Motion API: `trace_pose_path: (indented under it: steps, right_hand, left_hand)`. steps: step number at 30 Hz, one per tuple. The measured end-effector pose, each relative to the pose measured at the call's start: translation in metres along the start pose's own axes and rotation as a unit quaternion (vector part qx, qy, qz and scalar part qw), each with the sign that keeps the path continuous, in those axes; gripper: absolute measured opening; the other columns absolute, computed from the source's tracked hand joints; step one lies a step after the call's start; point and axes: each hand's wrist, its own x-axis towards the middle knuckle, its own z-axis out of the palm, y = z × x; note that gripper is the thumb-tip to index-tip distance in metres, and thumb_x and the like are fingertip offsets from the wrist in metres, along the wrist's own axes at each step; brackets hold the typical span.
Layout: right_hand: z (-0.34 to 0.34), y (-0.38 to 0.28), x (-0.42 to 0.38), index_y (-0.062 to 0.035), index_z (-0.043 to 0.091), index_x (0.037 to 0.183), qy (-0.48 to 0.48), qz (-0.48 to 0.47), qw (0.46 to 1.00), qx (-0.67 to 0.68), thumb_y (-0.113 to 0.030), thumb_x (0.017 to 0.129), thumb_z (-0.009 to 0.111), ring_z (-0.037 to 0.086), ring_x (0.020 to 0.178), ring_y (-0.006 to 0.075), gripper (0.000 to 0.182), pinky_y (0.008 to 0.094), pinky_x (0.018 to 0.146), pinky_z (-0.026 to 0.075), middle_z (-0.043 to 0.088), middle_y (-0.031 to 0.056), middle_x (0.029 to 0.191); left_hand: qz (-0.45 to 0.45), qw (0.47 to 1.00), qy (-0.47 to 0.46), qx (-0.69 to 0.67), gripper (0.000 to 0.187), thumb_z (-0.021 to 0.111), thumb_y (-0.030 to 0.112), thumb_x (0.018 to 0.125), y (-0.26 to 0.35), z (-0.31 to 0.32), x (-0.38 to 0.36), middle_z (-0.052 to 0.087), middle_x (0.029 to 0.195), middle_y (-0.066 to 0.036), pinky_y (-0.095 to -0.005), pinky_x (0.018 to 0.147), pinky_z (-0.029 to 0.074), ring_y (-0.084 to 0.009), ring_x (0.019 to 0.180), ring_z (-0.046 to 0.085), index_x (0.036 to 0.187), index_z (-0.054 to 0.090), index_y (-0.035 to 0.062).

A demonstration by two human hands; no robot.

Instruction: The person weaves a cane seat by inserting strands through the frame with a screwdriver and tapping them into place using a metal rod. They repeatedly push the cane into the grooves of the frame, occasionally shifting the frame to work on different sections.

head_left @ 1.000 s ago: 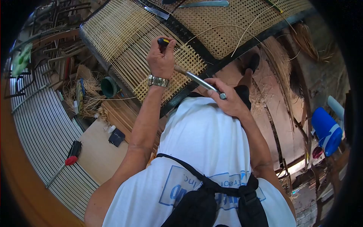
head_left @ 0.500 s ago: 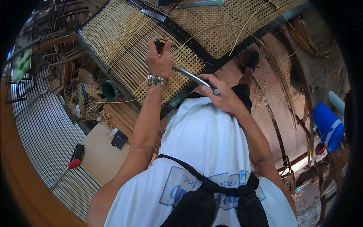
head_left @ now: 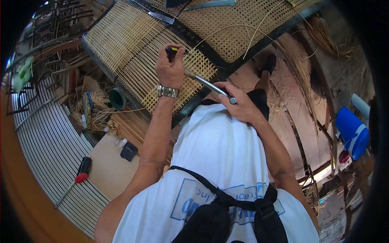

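Observation:
A cane-woven panel [head_left: 133,24] in a dark frame lies before me, part close-woven and part bare parallel strands. My left hand [head_left: 169,69], with a metal watch on its wrist, is closed around a tool with a black and yellow handle [head_left: 172,50] above the strands. The tool's other end is hidden by the hand. My right hand [head_left: 240,102] is closed on a shiny metal rod [head_left: 208,85] near its capped end, at the frame's near edge. The rod slants up and left over the open weave, its darker far end beside my left wrist.
On the panel lie a metal blade [head_left: 162,18] and loose cane strands [head_left: 255,34]. A green container [head_left: 117,99] stands left, near cane scraps. Further left are a ridged metal sheet [head_left: 48,133] and a red-and-black tool [head_left: 83,172]. A blue container [head_left: 351,131] is at right.
The view has shifted slightly. The black and yellow handle is turned a little in my left hand. Both hands keep their holds in nearly the same places.

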Motion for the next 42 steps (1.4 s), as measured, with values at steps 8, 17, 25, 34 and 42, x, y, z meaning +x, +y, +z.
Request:
trace_pose_path:
  steps: [8, 17, 25, 34, 42]
  right_hand:
    - [0.005, 0.009, -0.002, -0.0023, 0.059, 0.135, 0.029, 0.051, 0.998, 0.021, -0.015, 0.099, 0.06, 0.069, 0.091, 0.0246, 0.038, 0.0379, 0.088, 0.052, 0.072, 0.017, 0.104]
    - [0.0, 0.003, 0.009, -0.0014, 0.059, 0.134, -0.019, 0.013, 1.0, -0.005, -0.018, 0.099, 0.06, 0.069, 0.099, 0.0286, 0.039, 0.0391, 0.089, 0.052, 0.072, 0.0177, 0.109]
    - [-0.01, 0.001, -0.016, -0.0018, 0.059, 0.136, -0.027, 0.045, 0.998, 0.045, -0.019, 0.1, 0.06, 0.066, 0.094, 0.024, 0.04, 0.0367, 0.089, 0.052, 0.071, 0.0138, 0.106]
    - [-0.004, 0.014, -0.033, -0.0026, 0.057, 0.143, -0.025, 0.072, 0.996, 0.046, -0.019, 0.101, 0.06, 0.06, 0.1, 0.0145, 0.045, 0.0313, 0.089, 0.049, 0.063, 0.0084, 0.114]
    - [-0.002, 0.02, -0.04, -0.0076, 0.062, 0.139, 0.006, 0.085, 0.995, 0.047, -0.021, 0.099, 0.06, 0.055, 0.1, 0.0244, 0.042, 0.0364, 0.096, 0.046, 0.069, 0.0126, 0.11]
  left_hand:
    - [-0.009, 1.0, 0.007, -0.005, 0.02, 0.079, 0.019, 0.096, 0.007, -0.004, 0.009, 0.075, 0.088, -0.002, -0.027, 0.065, 0.055, -0.0108, 0.076, 0.07, 0.108, 0.067, 0.0079]
    - [-0.011, 0.997, -0.034, 0.072, 0.026, 0.081, 0.023, 0.093, -0.009, 0.007, 0.024, 0.076, 0.088, -0.005, -0.032, 0.068, 0.058, -0.0153, 0.079, 0.074, 0.108, 0.066, 0.0092]
    - [-0.028, 0.999, -0.002, -0.035, 0.022, 0.079, 0.017, 0.095, -0.008, -0.013, 0.016, 0.077, 0.095, -0.005, -0.028, 0.071, 0.057, -0.0116, 0.081, 0.071, 0.109, 0.065, 0.0068]
    - [-0.058, 0.997, -0.042, -0.04, 0.021, 0.078, 0.016, 0.096, 0.002, -0.017, -0.002, 0.076, 0.094, -0.005, -0.0275, 0.074, 0.058, -0.0113, 0.084, 0.072, 0.11, 0.066, 0.0054]
    - [-0.038, 0.997, -0.068, -0.008, 0.021, 0.079, 0.017, 0.096, 0.007, -0.01, -0.011, 0.076, 0.093, -0.003, -0.0274, 0.071, 0.058, -0.011, 0.083, 0.072, 0.109, 0.066, 0.0063]
